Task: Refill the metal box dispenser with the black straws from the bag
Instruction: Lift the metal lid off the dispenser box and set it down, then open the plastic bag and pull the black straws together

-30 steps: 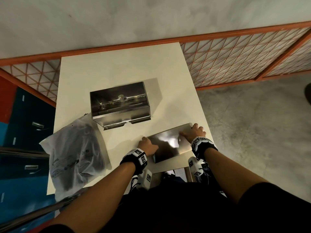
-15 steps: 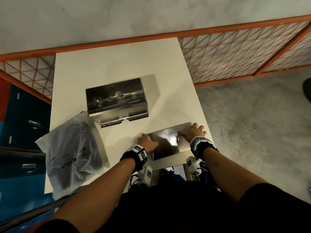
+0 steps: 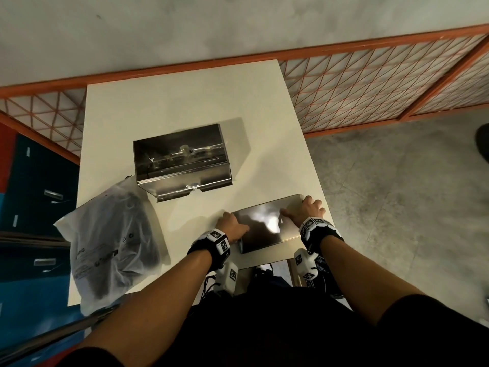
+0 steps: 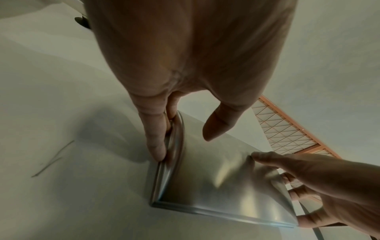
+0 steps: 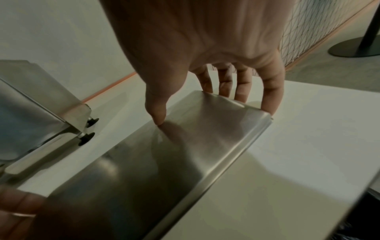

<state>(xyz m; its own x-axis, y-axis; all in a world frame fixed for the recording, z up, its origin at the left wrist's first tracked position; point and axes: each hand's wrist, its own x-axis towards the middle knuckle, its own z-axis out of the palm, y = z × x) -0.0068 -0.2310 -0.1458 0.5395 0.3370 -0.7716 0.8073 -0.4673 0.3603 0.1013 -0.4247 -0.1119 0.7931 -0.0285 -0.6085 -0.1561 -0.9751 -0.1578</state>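
Both hands on flat metal lid (image 3: 266, 224): left hand (image 3: 230, 225) and right hand (image 3: 307, 210) gripping opposite ends, fingers (image 5: 271, 91) curled over edges. White worktop (image 3: 185, 102); concrete floor (image 3: 402, 207).

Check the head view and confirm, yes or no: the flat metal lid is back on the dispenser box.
No: the flat metal lid lies on the white table, apart from the open metal dispenser box.

bare table (image 3: 172, 102) behind dispenser (image 3: 182, 160), bag (image 3: 111, 245) crowding left edge
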